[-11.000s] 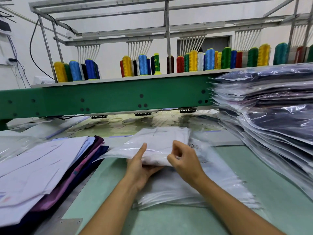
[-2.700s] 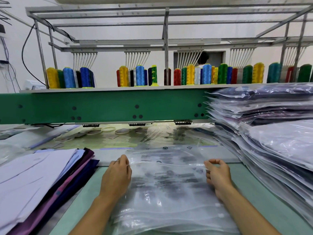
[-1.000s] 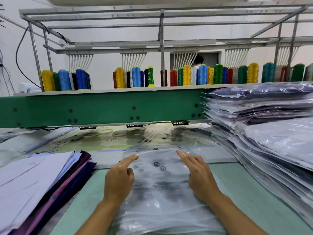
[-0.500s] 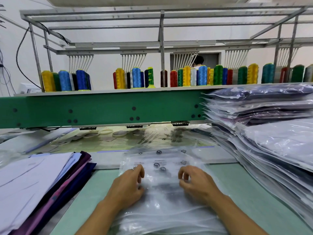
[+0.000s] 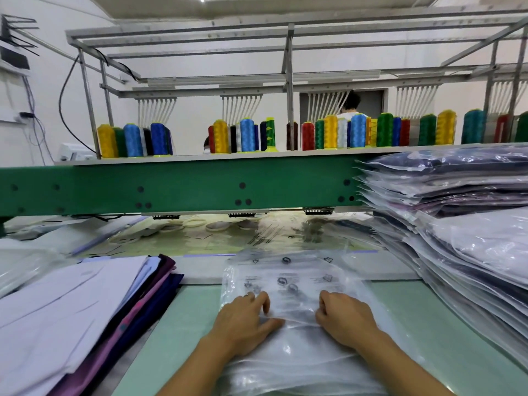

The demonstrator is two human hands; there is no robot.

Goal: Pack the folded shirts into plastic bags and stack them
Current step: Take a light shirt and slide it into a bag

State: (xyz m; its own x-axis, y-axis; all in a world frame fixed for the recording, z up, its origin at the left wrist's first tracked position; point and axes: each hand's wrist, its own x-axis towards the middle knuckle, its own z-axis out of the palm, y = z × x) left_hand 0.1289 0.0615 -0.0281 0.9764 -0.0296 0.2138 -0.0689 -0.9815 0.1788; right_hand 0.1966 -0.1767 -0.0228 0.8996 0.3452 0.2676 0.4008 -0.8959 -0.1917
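Pile of empty plastic bags (image 5: 288, 281) lower centre on the tabletop (image 5: 428, 338), left hand (image 5: 245, 321) and right hand (image 5: 347, 320) both curled and pinching the top sheet, probably flimsy, slippery, clingy stuff, so best grabbed at the open edge, folded shirts (image 5: 71, 310) waiting lower left.

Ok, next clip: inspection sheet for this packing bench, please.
Surface: pale green tabletop, mostly covered.
Job's things: pile of empty clear printed plastic bags in the centre; unbagged folded shirts, white over purple and navy, at left; tall stack of bagged shirts at right.
Clutter: pale rings under the green machine beam.
Grippers: left hand and right hand pinch the top bag, fingers curled.
Cables: black cable on the left wall.
Surroundings: coloured thread cones on a shelf; another person behind them.
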